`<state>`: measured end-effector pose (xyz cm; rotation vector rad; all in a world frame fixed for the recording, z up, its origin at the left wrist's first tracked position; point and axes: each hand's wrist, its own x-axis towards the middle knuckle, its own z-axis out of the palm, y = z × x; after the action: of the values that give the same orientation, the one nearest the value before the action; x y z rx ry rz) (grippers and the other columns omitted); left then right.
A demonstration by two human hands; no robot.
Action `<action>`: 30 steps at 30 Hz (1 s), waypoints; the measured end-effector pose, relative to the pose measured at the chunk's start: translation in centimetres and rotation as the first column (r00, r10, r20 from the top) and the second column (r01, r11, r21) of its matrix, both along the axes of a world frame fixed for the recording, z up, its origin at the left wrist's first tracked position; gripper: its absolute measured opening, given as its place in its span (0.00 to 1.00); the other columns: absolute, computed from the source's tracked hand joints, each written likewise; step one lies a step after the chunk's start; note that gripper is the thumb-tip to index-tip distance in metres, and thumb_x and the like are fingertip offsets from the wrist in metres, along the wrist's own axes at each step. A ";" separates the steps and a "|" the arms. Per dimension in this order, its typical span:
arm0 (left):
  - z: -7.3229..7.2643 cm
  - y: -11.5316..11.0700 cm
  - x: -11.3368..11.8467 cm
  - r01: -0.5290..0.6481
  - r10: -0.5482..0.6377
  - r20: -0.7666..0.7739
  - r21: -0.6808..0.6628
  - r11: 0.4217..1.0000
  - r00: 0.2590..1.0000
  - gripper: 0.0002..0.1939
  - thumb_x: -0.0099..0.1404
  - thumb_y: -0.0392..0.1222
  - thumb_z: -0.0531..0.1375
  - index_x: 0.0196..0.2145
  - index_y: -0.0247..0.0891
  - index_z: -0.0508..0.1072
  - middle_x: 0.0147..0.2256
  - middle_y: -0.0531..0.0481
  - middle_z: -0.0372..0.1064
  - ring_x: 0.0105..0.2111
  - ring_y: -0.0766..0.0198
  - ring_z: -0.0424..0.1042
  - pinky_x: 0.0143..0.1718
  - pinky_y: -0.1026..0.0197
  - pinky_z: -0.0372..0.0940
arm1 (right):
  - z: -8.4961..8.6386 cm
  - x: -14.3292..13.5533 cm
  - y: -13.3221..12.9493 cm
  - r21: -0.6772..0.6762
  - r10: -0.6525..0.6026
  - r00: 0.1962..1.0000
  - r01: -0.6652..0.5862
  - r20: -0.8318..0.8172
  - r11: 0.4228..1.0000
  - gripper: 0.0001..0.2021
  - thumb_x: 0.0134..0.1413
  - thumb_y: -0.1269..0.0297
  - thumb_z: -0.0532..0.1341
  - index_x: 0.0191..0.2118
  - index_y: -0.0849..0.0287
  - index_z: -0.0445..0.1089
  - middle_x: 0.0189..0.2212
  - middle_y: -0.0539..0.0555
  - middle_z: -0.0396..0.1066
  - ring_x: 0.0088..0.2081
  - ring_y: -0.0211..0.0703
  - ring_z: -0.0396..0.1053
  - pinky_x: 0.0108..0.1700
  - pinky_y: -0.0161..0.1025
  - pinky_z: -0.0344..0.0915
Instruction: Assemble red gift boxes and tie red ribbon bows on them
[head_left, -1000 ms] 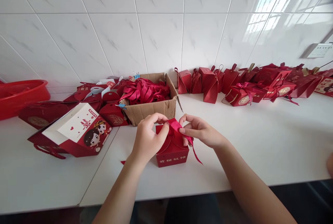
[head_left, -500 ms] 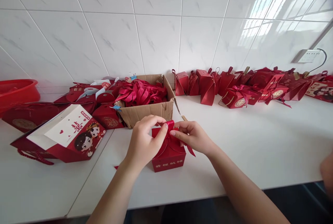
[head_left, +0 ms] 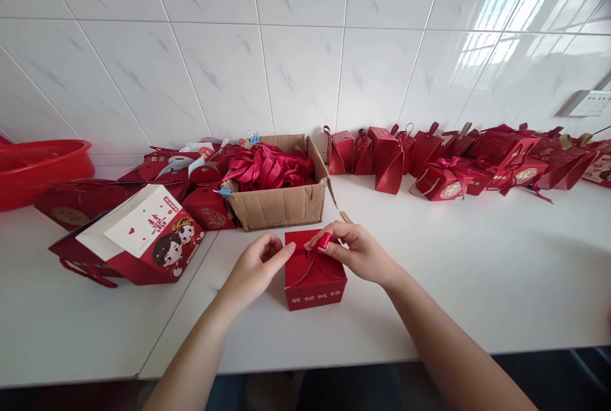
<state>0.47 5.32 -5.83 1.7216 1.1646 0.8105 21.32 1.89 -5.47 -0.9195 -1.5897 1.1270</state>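
Note:
A small red gift box point(head_left: 316, 284) with pale lettering on its front stands on the white table before me. My right hand point(head_left: 358, 250) pinches a loop of shiny red ribbon point(head_left: 325, 241) over the box's top. At the box's left top edge is my left hand point(head_left: 260, 266), thumb reaching to the edge and fingers curled; whether it holds anything is hidden. Behind them, a cardboard box point(head_left: 281, 207) is filled with a heap of red ribbons point(head_left: 272, 166).
A white and red box with cartoon figures point(head_left: 157, 239) lies tilted at the left, near more red boxes and a red basin point(head_left: 45, 172). Several red gift boxes point(head_left: 442, 182) line the tiled wall at the right. The white table's point(head_left: 477, 271) front edge is near me.
My left hand has come away from the ribbon loop to the box's left side, uncovering more of the box. My right hand still pinches ribbon. The view has shifted slightly left.

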 end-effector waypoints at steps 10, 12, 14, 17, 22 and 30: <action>0.8 0.3 -0.6 -0.022 0.025 -0.053 0.059 0.998 0.998 0.23 0.59 0.54 0.59 0.15 0.38 0.57 0.18 0.57 0.48 0.21 0.68 0.52 0.23 0.64 0.48 | 0.4 -0.5 -0.5 -0.054 -0.020 0.997 0.024 0.069 0.998 0.15 0.61 0.54 0.55 0.31 0.60 0.67 0.31 0.54 0.72 0.33 0.38 0.67 0.34 0.34 0.63; 1.2 0.4 -0.7 -0.002 0.006 -0.059 0.069 0.998 0.998 0.22 0.59 0.54 0.58 0.16 0.38 0.61 0.19 0.56 0.53 0.22 0.67 0.55 0.24 0.64 0.50 | 0.3 -0.7 -0.6 -0.033 -0.050 0.994 0.054 0.102 0.998 0.15 0.62 0.54 0.55 0.31 0.59 0.67 0.31 0.54 0.72 0.33 0.39 0.67 0.33 0.34 0.63; 1.9 0.5 -0.9 0.057 -0.049 -0.094 0.083 0.995 0.994 0.19 0.60 0.55 0.58 0.20 0.38 0.67 0.20 0.55 0.57 0.23 0.66 0.57 0.24 0.65 0.52 | 0.3 -0.9 -0.7 -0.016 -0.085 0.990 0.087 0.115 0.996 0.14 0.61 0.54 0.55 0.31 0.59 0.67 0.30 0.54 0.72 0.32 0.39 0.67 0.32 0.34 0.63; 3.0 0.8 -1.3 0.155 -0.129 -0.217 0.109 0.982 0.968 0.15 0.58 0.54 0.60 0.26 0.38 0.71 0.19 0.57 0.55 0.21 0.68 0.55 0.21 0.66 0.50 | 0.6 -1.3 -0.8 -0.018 -0.126 0.987 0.129 0.102 0.992 0.13 0.60 0.57 0.56 0.30 0.59 0.68 0.29 0.53 0.73 0.30 0.38 0.66 0.31 0.34 0.62; 4.2 1.0 -1.4 0.203 -0.114 -0.362 0.219 0.954 0.925 0.11 0.57 0.50 0.61 0.28 0.40 0.75 0.21 0.55 0.62 0.22 0.66 0.62 0.22 0.65 0.55 | 1.0 -2.1 -0.9 -0.032 -0.209 0.975 0.212 0.079 0.977 0.11 0.57 0.60 0.57 0.28 0.59 0.69 0.27 0.52 0.73 0.28 0.38 0.67 0.31 0.35 0.62; 5.2 -0.1 0.2 0.155 -0.069 -0.290 0.285 0.946 0.954 0.08 0.61 0.42 0.56 0.31 0.42 0.75 0.29 0.53 0.74 0.28 0.63 0.71 0.27 0.65 0.63 | 1.0 -3.0 -0.9 -0.061 -0.326 0.939 0.334 0.107 0.941 0.08 0.55 0.62 0.58 0.30 0.59 0.72 0.25 0.52 0.74 0.28 0.41 0.70 0.31 0.36 0.63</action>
<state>0.66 5.20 -0.64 2.1949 1.1532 0.7219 18.37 0.98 -4.51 -1.2573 -1.4063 0.9229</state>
